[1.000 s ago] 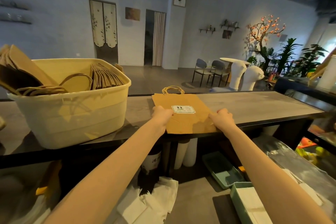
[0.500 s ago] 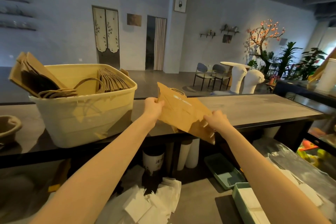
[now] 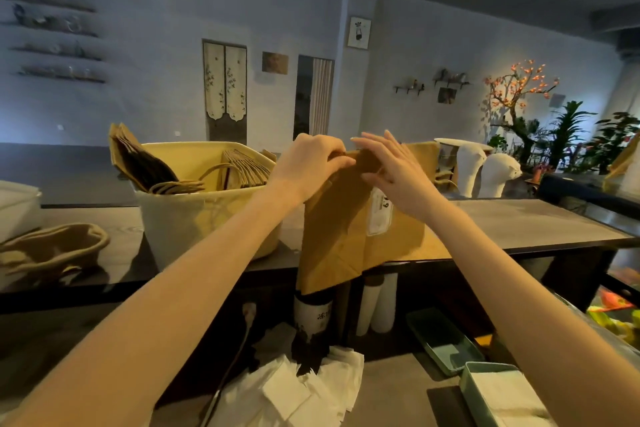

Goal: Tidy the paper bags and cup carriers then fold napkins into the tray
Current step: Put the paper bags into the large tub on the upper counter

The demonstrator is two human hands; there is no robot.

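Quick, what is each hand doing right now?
Left hand: pinching the top edge of the paper bag.
Right hand: open, fingers straight, against the bag.

- One view only, head-worn, wide-angle; straight edges bow toward the frame borders.
- Looks forward and slightly down across a dark counter (image 3: 540, 222) into a large room.
- Both forearms enter from the bottom corners; the hands sit near frame centre, close to the lens.
- Lower shelf below the counter fills the bottom edge.
- No second view, so nothing is shared.

Left hand (image 3: 306, 163) pinches upright paper bag (image 3: 341, 229); right hand (image 3: 394, 166) touches it.
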